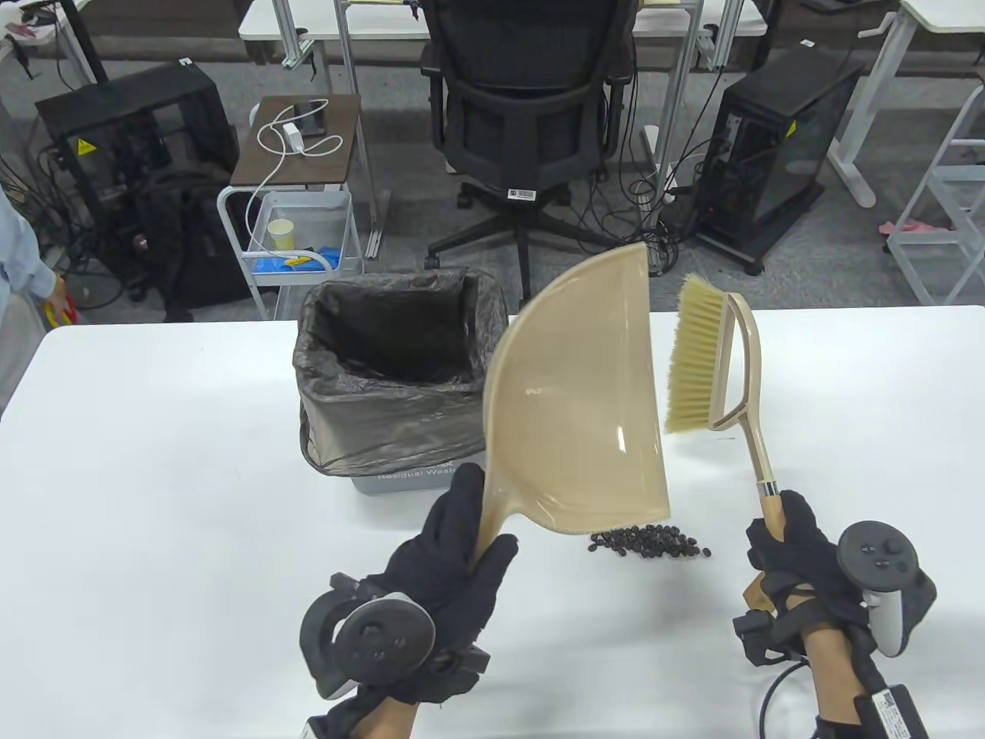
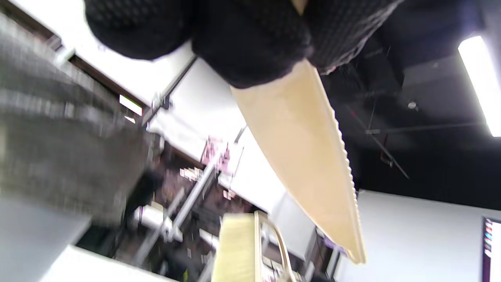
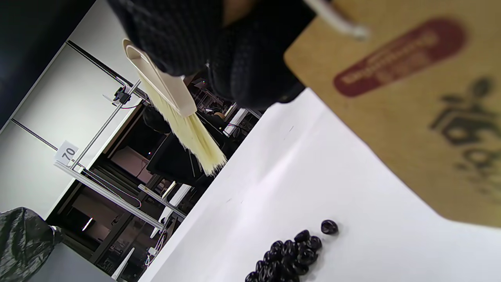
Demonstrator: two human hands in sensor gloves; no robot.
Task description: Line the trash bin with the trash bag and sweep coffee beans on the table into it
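Note:
A grey trash bin (image 1: 400,385) lined with a dark bag (image 1: 362,419) stands at the back middle of the white table (image 1: 154,500). My left hand (image 1: 454,554) grips the handle of a beige dustpan (image 1: 573,408), raised upright beside the bin; the pan (image 2: 309,156) also shows in the left wrist view. My right hand (image 1: 793,554) grips the wooden handle of a hand brush (image 1: 704,358), bristles up and pointing left. A small pile of coffee beans (image 1: 650,540) lies on the table between my hands, and the beans (image 3: 291,250) show in the right wrist view below the brush (image 3: 180,113).
Behind the table are a black office chair (image 1: 531,100), a small side cart with a cup (image 1: 281,231), and computer towers on the floor (image 1: 777,146). A person's sleeve and hand show at the far left edge (image 1: 31,269).

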